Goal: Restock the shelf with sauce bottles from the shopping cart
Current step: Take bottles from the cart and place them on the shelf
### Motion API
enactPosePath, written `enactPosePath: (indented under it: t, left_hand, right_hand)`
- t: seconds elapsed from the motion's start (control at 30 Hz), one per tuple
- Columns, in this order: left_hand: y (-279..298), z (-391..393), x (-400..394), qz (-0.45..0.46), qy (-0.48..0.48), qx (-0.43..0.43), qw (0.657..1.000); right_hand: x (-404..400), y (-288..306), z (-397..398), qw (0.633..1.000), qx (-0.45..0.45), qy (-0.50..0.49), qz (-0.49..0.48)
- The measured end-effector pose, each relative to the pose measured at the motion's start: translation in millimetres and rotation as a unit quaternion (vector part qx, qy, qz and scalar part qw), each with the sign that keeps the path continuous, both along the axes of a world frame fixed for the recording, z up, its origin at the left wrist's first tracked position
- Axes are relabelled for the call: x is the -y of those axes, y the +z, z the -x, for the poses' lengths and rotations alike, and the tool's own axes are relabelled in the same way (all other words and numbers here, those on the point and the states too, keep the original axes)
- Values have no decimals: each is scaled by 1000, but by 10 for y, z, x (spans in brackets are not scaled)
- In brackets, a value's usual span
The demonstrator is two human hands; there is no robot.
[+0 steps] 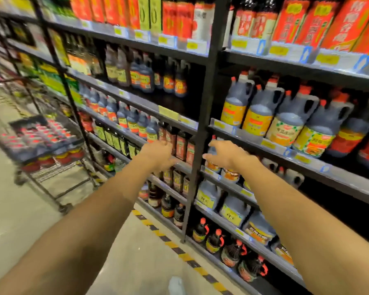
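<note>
Both hands blurred: left hand [160, 155] seemingly bare among dark red-labelled sauce bottles [180, 145], right hand [224, 155] spread, empty; wire shopping cart [45, 145] sits at nine o'clock.

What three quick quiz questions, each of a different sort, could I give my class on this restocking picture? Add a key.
1. True or false: the left hand holds a bottle.
2. Multiple choice: the shopping cart stands (A) to the person's left in the aisle, (B) behind the right hand, (C) on a shelf.
3. Fill in: the handled jugs on the shelf above the right hand have ___ caps.

Key: 1 false, both hands reach toward the shelves with nothing in them; 2 A; 3 red.
</note>
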State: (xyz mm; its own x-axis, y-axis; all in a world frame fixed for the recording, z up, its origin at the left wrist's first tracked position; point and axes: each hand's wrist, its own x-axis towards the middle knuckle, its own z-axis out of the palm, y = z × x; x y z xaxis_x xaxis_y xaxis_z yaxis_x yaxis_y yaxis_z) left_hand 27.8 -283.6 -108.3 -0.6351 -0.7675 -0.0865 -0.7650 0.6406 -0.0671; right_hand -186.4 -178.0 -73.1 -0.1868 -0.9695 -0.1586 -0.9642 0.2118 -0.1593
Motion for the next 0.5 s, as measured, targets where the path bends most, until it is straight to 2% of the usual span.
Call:
enactPosePath:
  t: [0.23, 0.5]
  left_hand:
    - [-230, -1218, 953, -36, 164, 22, 986]
    - [-272, -2348, 2183, -41, 343, 15, 938]
  right_hand:
    - [1760, -342, -921, 988, -3, 152, -19]
    - [3664, -501, -2075, 959, 35, 279, -36]
